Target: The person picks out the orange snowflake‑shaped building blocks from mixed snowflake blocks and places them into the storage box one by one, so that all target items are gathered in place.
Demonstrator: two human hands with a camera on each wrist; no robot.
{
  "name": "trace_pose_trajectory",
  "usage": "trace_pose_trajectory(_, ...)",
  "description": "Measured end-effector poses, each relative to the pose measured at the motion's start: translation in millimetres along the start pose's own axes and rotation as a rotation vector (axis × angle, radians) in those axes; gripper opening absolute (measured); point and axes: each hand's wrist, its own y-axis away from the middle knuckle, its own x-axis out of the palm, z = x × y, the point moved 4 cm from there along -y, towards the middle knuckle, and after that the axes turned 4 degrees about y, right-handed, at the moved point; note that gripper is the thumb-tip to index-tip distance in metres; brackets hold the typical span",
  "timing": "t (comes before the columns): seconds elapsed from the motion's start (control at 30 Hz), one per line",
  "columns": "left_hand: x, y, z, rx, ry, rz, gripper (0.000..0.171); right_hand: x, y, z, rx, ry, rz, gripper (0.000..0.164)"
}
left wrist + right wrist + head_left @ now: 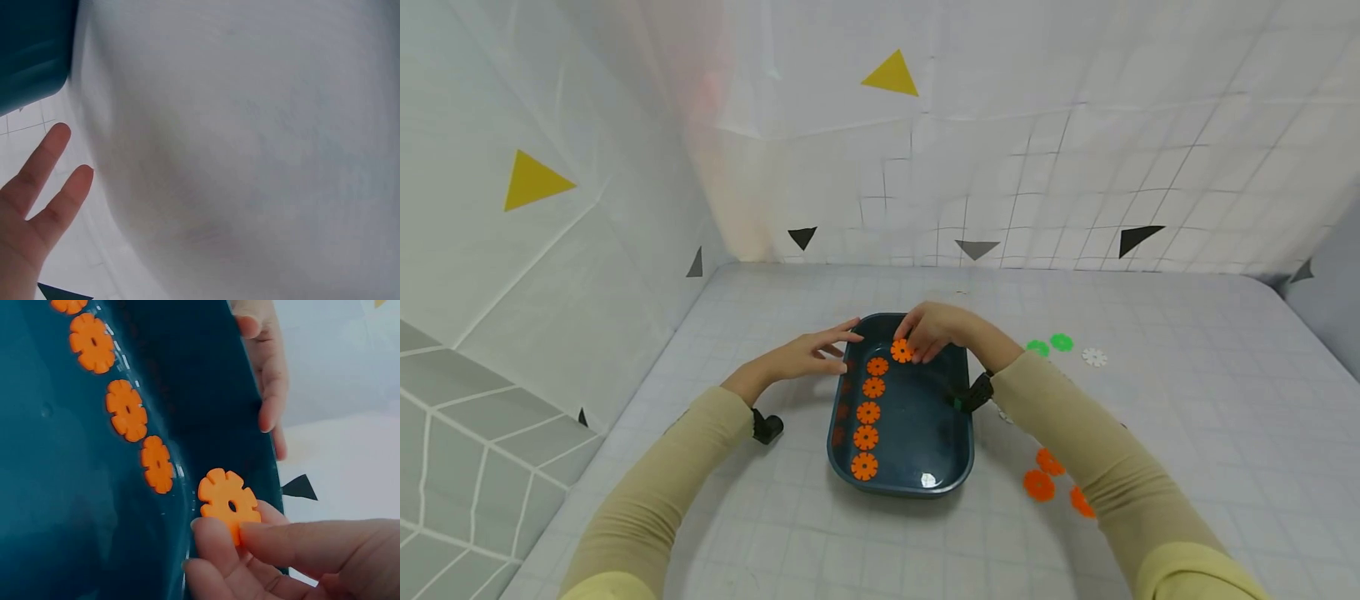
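Working over a white, grid-lined table (775, 533), with a dark blue-green, rectangular tray with rounded corners (917, 425) on it. Holding the left hand (808, 352) at the tray's left rim, with fingers outstretched and spread. Pinching with the right hand (936, 327) an orange, flower-shaped, plastic-looking disc (900, 345) at the tray's far end, just beyond a row of five matching orange discs (863, 412) along the left side. Seeing, right of the tray, more orange discs (1039, 486), two bright green discs (1062, 342) and a white, notched disc (1092, 357).

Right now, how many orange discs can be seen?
9: five discs in a row in the tray, one disc in the right hand, three discs on the table by the right sleeve, which may hide more.
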Motion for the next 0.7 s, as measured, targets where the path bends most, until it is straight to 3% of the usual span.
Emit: trace_pose_trajectory(0.7, -0.9, 0.4, -0.1, -0.007, -0.007, 0.006, 0.054, 13.5, -18.4, 0.3, 0.090, 0.186, 0.016, 0.024)
